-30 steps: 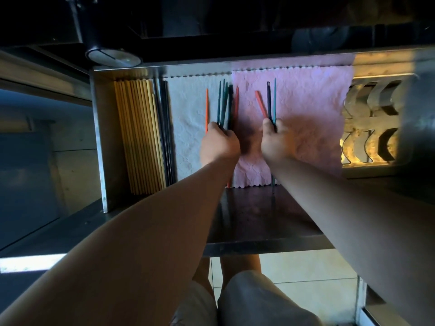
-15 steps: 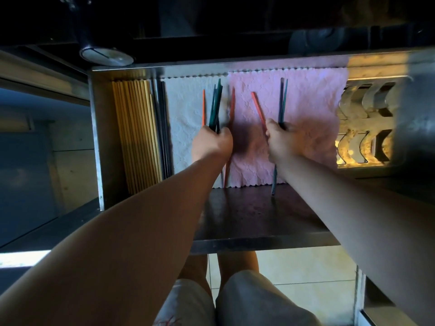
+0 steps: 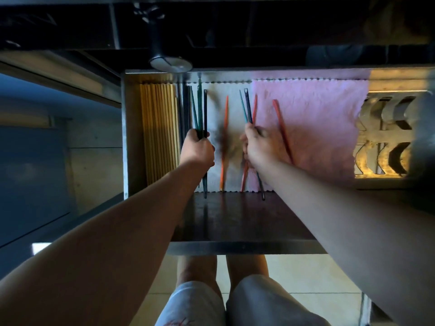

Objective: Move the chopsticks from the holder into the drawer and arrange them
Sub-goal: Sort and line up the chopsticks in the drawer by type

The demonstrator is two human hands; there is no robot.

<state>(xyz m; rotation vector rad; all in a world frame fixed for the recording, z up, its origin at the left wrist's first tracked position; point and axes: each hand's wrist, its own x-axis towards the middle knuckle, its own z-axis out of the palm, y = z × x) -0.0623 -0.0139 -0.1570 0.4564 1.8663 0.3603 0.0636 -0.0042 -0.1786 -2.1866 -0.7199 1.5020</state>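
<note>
My left hand [image 3: 196, 149] has carried its bundle of dark green plastic chopsticks [image 3: 199, 109] leftward across the white cloth liner [image 3: 233, 107]. It is now just beside the black chopsticks [image 3: 183, 114] that lie next to the row of pale bamboo chopsticks [image 3: 157, 137]. My right hand [image 3: 259, 147] has also shifted left, to the seam where the pink cloth liner [image 3: 317, 137] begins.

Left fingers are curled round the bundle at about mid-length. Right fingers pinch a teal and a dark blue chopstick [image 3: 246, 107] near their middles. Three loose orange chopsticks [image 3: 225, 123] lie on the cloths inside the steel drawer [image 3: 127, 137], one partly under my right hand.

These sticks look light, stiff and smooth, so I expect them to slide against each other. Gripping at the middle should keep them balanced; I judge the tips need squaring before I let go.
</note>
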